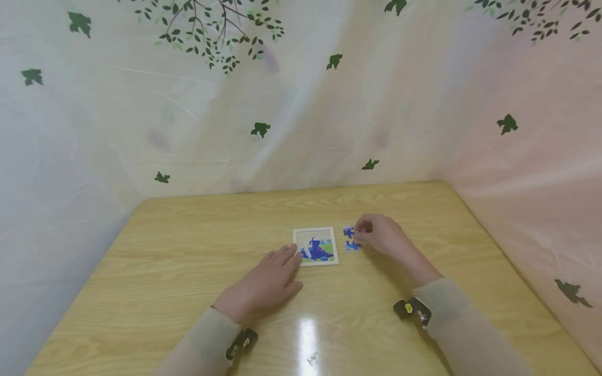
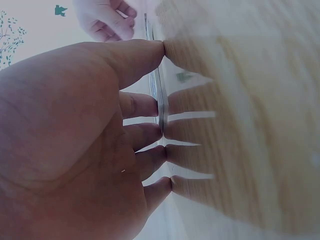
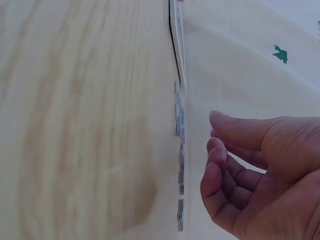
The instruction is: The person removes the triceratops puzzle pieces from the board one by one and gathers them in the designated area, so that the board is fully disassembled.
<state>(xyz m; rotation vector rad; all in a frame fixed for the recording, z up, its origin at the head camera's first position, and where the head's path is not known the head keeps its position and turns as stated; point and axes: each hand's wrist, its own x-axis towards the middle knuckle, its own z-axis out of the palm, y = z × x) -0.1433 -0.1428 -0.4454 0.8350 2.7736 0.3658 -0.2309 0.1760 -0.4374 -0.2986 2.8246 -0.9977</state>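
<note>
A small square jigsaw puzzle in a white frame (image 1: 336, 250) lies on the table. Its lower part shows a blue dinosaur picture; the upper part is a bare backing. My left hand (image 1: 258, 284) rests at its left side with straight, spread fingers, and the fingertips touch the frame's edge. Just right of the frame lie loose blue puzzle pieces (image 1: 348, 232). Over them hovers my right hand (image 1: 383, 235), its fingers loosely curled. In the right wrist view, thumb and forefinger (image 3: 216, 150) are close together with nothing visible between them, above the row of pieces (image 3: 181, 170).
The wooden table (image 1: 188, 245) extends around the puzzle. Behind it and at the sides hangs a pale curtain (image 1: 301, 104) with green leaf and bird prints. Each sleeve carries a dark wrist device (image 1: 242, 343) near its cuff.
</note>
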